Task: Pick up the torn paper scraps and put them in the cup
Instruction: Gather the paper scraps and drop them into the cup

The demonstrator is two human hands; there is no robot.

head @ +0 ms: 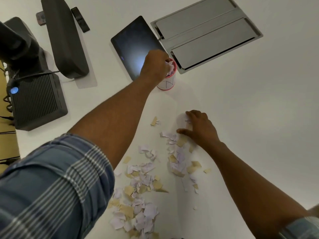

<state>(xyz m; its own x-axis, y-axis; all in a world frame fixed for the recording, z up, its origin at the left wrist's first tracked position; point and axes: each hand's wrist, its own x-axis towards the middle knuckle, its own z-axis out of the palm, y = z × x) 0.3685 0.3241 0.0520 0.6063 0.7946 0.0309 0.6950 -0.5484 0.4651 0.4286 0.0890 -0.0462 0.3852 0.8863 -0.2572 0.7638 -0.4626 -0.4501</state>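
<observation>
From the head camera, the only view, the torn paper scraps (141, 190) lie strewn across the white table (241, 118) in a loose drift, white and tan pieces mixed, thickest near the bottom of the frame and thinning toward the right hand. They look feather-light, limp and flat, so I judge they will flutter or slide away if swept fast, and a single flat piece will be awkward to lift from the smooth top; bunching several together and pinching the little heap from its edges seems the surest hold (crushing them does no harm). The cup (167, 81), white with a pink rim and base, stands upright just beside the dark tablet (136, 47) and near the grey hatch (207, 33) set into the table, well apart from the main drift. White scraps already show inside it, heaped up to the rim. The left hand (155, 66) is over the cup's mouth with its fingers curled down onto scraps there; whether it is gripping them or has just let go I cannot tell. The right hand (198, 128) rests on the table at the far end of the drift, thumb and fingers spread over a few scraps, gathering rather than clasping any that I can see.
</observation>
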